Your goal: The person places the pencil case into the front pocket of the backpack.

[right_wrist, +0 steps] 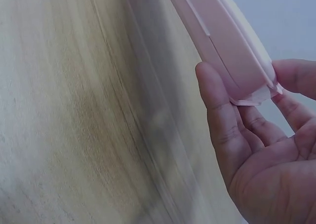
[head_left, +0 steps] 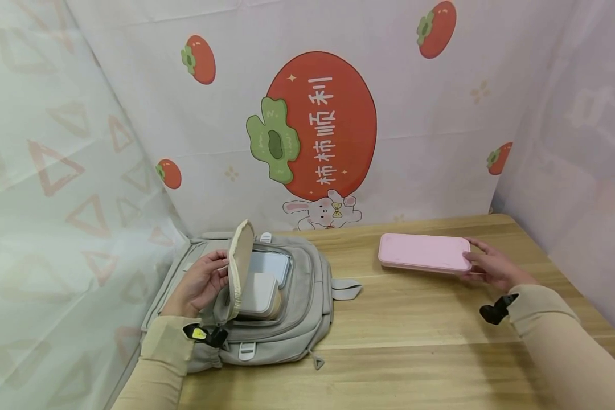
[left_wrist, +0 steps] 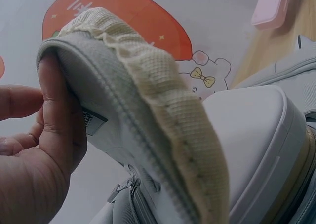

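Note:
A grey backpack (head_left: 307, 307) lies flat on the wooden table (head_left: 415, 330) at the left. My left hand (head_left: 200, 282) pinches its front pocket flap (head_left: 241, 267), thumb against the lining, and holds it upright; the flap's cream knit edge (left_wrist: 148, 100) fills the left wrist view. In the open pocket lie a white lidded box (head_left: 258, 293) and a pale blue-grey one (head_left: 271, 267) behind it. A flat pink case (head_left: 422, 252) lies at the right. My right hand (head_left: 492, 265) grips its right end, with the thumb (right_wrist: 217, 110) on one side and the fingers (right_wrist: 296, 78) on the other.
Printed cloth screens with a big red persimmon picture close in the table at the back and on both sides. A grey strap (head_left: 345, 288) of the backpack lies out toward the middle of the table. Bare wood runs between the backpack and the pink case.

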{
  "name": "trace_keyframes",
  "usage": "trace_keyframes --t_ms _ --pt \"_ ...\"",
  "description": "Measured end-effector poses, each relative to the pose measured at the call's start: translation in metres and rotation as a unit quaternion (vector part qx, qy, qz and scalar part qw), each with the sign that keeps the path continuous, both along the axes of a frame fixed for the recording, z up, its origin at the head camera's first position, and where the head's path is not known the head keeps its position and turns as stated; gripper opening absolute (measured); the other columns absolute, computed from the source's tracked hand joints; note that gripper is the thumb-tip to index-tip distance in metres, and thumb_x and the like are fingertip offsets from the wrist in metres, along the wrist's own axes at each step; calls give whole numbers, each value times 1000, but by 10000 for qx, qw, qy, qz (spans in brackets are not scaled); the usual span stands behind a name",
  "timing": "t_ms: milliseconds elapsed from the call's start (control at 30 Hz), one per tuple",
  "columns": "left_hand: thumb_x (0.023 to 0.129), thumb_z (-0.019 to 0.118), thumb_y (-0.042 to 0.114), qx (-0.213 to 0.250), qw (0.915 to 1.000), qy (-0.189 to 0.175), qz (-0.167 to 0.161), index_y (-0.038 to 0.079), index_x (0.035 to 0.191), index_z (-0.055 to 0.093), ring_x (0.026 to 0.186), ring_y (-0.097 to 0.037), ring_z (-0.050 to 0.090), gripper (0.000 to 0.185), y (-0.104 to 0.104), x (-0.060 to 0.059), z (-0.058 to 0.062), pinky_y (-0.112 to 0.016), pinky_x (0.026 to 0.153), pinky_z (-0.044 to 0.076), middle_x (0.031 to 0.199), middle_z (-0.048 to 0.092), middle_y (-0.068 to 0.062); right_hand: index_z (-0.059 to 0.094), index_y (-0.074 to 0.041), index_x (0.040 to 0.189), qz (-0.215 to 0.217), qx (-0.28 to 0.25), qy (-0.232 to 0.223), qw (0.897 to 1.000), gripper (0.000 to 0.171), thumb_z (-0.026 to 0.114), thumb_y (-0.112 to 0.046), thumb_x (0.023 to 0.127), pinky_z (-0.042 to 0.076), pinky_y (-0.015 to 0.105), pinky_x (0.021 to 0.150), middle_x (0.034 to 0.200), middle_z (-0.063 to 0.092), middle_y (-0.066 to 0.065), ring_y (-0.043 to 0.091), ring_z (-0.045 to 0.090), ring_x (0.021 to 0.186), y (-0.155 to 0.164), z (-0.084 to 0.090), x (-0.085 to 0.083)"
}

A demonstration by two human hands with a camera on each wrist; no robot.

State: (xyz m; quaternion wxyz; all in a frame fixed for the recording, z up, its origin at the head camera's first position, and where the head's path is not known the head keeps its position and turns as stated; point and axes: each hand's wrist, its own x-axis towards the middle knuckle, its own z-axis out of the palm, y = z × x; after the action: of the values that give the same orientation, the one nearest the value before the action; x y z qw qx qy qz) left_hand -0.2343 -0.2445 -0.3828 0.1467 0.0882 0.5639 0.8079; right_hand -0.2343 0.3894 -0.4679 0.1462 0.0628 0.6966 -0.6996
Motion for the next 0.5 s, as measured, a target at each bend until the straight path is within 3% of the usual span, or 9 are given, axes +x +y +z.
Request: trace_keyframes --t_ms 233,500 --pt "108 37 -6 -44 10000 12 25 7 101 63 85 -11 68 30 -1 -1 -2 -23 70 55 97 66 -5 -7 -7 163 -20 -116 1 9999 76 47 -14 111 60 37 82 104 54 5 14 68 84 -3 2 -2" --pt "108 37 -6 -81 9999 69 17 8 101 63 86 -11 68 30 -3 -2 -4 -23 71 55 98 66 -5 3 -12 165 -93 -505 3 9987 71 48 -14 111 61 36 80 99 58 3 14 69 82 -8 5 -2"
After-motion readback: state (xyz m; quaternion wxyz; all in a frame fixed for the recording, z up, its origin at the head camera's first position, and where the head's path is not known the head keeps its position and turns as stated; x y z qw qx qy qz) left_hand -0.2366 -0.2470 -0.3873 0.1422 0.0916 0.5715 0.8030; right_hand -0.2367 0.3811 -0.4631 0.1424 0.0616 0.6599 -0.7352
